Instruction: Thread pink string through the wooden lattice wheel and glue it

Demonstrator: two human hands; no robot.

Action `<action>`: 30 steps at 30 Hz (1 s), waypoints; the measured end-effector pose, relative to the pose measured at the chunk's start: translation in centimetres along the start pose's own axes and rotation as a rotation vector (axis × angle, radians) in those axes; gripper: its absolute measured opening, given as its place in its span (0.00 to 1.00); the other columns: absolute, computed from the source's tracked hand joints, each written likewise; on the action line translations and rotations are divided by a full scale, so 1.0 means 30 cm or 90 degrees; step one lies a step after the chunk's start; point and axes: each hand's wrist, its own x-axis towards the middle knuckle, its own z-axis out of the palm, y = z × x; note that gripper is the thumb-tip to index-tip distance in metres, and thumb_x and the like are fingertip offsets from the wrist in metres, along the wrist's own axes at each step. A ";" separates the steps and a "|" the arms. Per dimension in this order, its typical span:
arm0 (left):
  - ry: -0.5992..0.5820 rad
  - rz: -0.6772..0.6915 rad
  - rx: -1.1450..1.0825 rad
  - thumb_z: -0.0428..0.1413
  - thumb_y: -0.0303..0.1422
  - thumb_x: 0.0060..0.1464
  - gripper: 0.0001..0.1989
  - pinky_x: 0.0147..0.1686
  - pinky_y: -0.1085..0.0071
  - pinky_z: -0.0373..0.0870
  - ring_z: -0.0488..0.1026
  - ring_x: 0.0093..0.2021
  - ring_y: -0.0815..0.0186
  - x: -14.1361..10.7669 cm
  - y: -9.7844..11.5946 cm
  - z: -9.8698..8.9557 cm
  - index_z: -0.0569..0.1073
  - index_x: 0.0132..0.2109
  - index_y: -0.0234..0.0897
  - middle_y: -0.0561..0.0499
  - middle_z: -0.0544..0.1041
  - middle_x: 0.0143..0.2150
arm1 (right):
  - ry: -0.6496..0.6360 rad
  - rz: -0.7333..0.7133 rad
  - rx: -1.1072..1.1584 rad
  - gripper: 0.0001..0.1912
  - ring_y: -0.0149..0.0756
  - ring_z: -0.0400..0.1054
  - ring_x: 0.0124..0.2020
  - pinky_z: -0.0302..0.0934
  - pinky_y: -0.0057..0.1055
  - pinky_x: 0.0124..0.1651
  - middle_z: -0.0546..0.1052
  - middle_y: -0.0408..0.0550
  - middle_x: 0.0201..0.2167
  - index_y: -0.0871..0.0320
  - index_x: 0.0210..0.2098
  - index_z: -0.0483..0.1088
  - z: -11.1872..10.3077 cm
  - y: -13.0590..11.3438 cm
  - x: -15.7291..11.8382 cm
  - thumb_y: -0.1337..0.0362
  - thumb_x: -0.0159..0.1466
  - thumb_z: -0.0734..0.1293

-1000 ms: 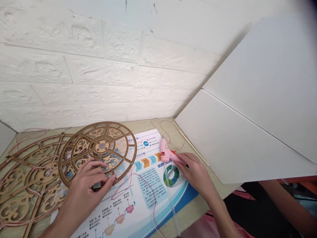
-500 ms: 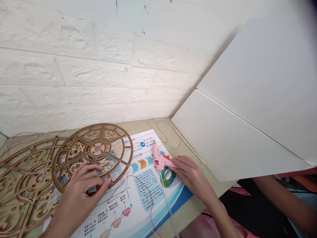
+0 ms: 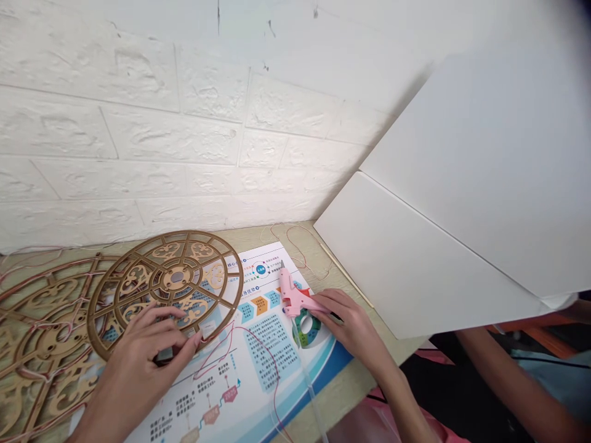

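Right hand (image 3: 348, 323) around pink glue gun (image 3: 289, 289), left hand (image 3: 145, 357) half-open over round openwork disc (image 3: 187, 275)

Here's the left hand (image 3: 150, 354), low on the left, back turned up, the left forearm (image 3: 99, 418) slanting in from the bottom edge! Fingers fanned and softly bent, the left thumb (image 3: 184, 357) stretched forward below them, a dark gap between; whether its tips pinch is hard to tell. Over to the right hand (image 3: 351, 326): knuckles up, fingers together and curled into a grip, pointing inward across the body. Right forearm (image 3: 406, 406) angles up from the lower edge, wrist (image 3: 382, 364) nearly straight.
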 end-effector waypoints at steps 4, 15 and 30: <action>0.015 0.018 0.007 0.55 0.48 0.63 0.17 0.56 0.63 0.59 0.72 0.49 0.59 0.000 -0.006 0.002 0.77 0.28 0.48 0.58 0.78 0.30 | 0.003 -0.003 -0.009 0.11 0.44 0.73 0.41 0.71 0.40 0.43 0.79 0.54 0.40 0.55 0.46 0.76 0.004 0.004 0.001 0.60 0.71 0.63; 0.042 0.086 0.010 0.54 0.46 0.64 0.17 0.52 0.67 0.59 0.72 0.45 0.62 0.032 0.012 -0.011 0.75 0.28 0.48 0.61 0.77 0.27 | -0.028 0.032 0.005 0.12 0.44 0.73 0.42 0.70 0.40 0.45 0.79 0.54 0.41 0.54 0.46 0.78 -0.002 0.023 -0.002 0.58 0.70 0.65; 0.045 0.070 0.007 0.54 0.47 0.63 0.18 0.51 0.64 0.61 0.73 0.46 0.59 0.016 0.003 -0.003 0.76 0.27 0.47 0.58 0.77 0.27 | -0.032 0.031 -0.061 0.13 0.46 0.73 0.45 0.71 0.43 0.45 0.79 0.54 0.43 0.55 0.48 0.75 -0.053 -0.019 0.016 0.56 0.68 0.67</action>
